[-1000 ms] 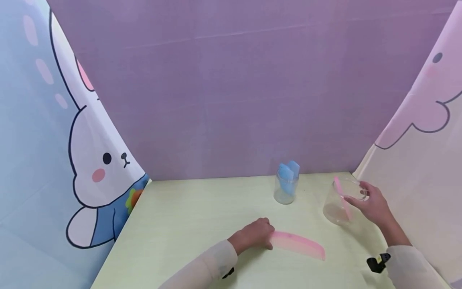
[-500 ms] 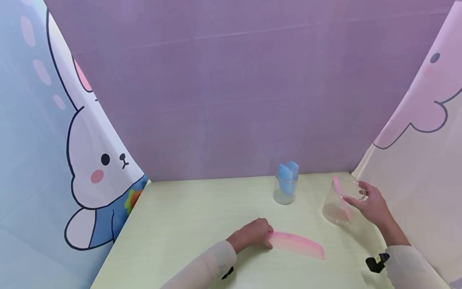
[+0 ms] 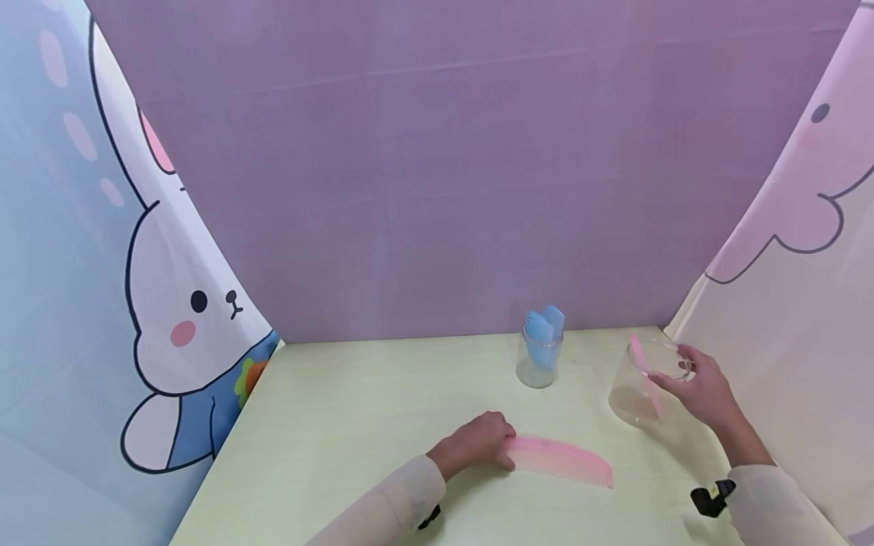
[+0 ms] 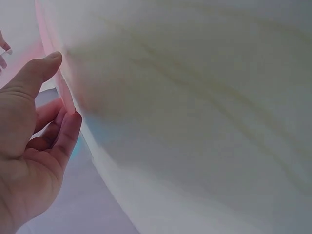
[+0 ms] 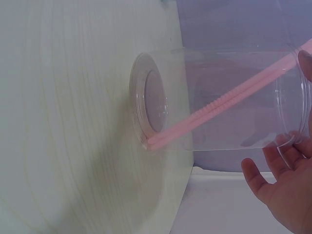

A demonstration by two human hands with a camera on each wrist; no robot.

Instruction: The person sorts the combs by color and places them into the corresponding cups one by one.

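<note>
My left hand pinches one end of a pink comb between thumb and fingers. The comb points to the right, close over the table, its teeth toward the front edge. In the left wrist view, the thumb and fingers of my left hand stand on either side of the comb's end. At the right, my right hand grips the rim of a clear jar with thumb and fingers. A slim pink strip with a ridged middle leans diagonally inside, from base to rim.
Behind the comb stands a smaller clear jar with blue pieces poking out of its top. The pale table ends at a purple backdrop. Printed cloths hang at left and right.
The comb has turned very slightly in my left hand, and its teeth show more sharply. My right hand holds the jar much as before.
</note>
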